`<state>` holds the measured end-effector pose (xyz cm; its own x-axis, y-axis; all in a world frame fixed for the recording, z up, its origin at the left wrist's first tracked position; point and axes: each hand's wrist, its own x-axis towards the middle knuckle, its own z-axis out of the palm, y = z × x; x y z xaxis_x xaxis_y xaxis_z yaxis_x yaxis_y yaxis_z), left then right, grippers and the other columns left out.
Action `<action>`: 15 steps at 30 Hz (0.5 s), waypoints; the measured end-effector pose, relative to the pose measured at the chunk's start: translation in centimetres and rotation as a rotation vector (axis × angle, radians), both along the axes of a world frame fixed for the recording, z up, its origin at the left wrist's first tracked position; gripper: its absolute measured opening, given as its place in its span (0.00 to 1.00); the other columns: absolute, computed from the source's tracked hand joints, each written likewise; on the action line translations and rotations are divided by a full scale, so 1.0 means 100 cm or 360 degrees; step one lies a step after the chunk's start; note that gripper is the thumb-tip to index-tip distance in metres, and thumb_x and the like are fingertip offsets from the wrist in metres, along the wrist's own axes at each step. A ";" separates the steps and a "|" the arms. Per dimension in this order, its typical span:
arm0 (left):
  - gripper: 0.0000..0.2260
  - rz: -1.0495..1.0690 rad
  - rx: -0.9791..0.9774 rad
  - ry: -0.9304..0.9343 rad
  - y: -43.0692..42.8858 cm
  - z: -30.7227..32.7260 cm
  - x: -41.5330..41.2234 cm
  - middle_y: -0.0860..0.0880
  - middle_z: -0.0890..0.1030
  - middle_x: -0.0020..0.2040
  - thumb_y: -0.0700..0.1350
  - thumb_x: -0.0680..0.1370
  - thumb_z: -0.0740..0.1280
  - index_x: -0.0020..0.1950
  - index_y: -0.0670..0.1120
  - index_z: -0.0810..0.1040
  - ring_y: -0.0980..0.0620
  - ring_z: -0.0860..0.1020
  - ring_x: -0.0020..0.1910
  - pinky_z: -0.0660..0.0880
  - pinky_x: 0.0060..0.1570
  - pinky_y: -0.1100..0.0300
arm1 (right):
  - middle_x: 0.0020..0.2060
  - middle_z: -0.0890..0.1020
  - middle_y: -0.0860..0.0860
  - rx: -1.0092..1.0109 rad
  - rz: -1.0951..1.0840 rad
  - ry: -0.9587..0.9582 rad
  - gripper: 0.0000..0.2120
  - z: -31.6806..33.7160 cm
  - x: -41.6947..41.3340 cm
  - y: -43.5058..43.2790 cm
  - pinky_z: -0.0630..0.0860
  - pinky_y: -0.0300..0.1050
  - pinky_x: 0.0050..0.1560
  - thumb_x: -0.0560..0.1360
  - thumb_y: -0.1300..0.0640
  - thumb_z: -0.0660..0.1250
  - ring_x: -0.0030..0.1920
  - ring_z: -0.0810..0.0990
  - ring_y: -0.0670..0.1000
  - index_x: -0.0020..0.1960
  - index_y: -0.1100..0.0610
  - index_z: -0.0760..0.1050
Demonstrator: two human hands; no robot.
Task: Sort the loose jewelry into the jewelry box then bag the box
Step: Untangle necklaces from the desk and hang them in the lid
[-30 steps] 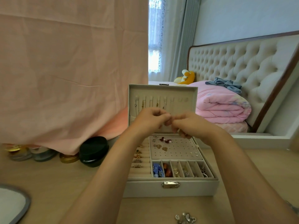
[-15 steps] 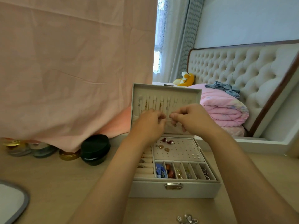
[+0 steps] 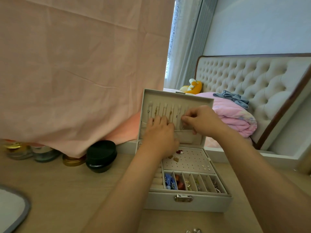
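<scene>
Single head-worn view, wide-angle lens. Camera faced forward and down across wooden surface (image 3: 58,190). Forearms lay from 6 o'clock edge up toward centre. Open jewelry box (image 3: 186,201) was near, just off centre toward 5 o'clock. Left hand (image 3: 159,132) and right hand (image 3: 202,120) met at its raised lid, mid-frame. Pink cloth (image 3: 75,64) hung close, filling 9 to 12 o'clock. Bed headboard (image 3: 244,78) lay farther off at 2 o'clock. Straight lines bowed toward frame edges.

The wooden table (image 3: 58,190) carries jewelry box (image 3: 186,203), black jar (image 3: 101,155), gold tin (image 3: 73,161), glass jars (image 3: 44,153).
</scene>
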<state>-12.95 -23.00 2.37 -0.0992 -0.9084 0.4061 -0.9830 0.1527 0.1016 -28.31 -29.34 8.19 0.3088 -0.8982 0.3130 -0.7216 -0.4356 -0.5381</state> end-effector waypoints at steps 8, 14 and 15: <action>0.17 -0.0044 -0.0017 0.0135 -0.004 0.001 -0.001 0.49 0.77 0.63 0.54 0.79 0.60 0.66 0.51 0.74 0.47 0.69 0.65 0.55 0.71 0.48 | 0.42 0.84 0.45 -0.0155 0.0047 0.0461 0.04 -0.018 0.000 -0.004 0.78 0.48 0.52 0.76 0.56 0.70 0.46 0.81 0.48 0.45 0.51 0.84; 0.18 -0.0065 -0.0005 0.0200 -0.005 0.002 0.000 0.49 0.76 0.63 0.54 0.79 0.59 0.67 0.53 0.75 0.47 0.68 0.66 0.55 0.70 0.49 | 0.43 0.83 0.42 -0.0299 -0.0016 0.0329 0.04 -0.023 -0.006 -0.002 0.79 0.49 0.51 0.74 0.54 0.73 0.46 0.80 0.44 0.47 0.46 0.83; 0.17 -0.0066 -0.0005 0.0206 -0.005 0.001 0.000 0.49 0.76 0.63 0.54 0.79 0.59 0.66 0.53 0.75 0.47 0.68 0.66 0.56 0.70 0.48 | 0.45 0.83 0.43 -0.0266 0.0037 0.0377 0.04 -0.024 -0.005 -0.001 0.79 0.48 0.52 0.76 0.55 0.71 0.47 0.80 0.45 0.48 0.48 0.84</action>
<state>-12.96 -23.53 2.51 -0.0829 -0.9033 0.4209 -0.9546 0.1933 0.2268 -28.85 -29.39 5.75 0.4108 -0.8321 0.3726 -0.8074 -0.5219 -0.2751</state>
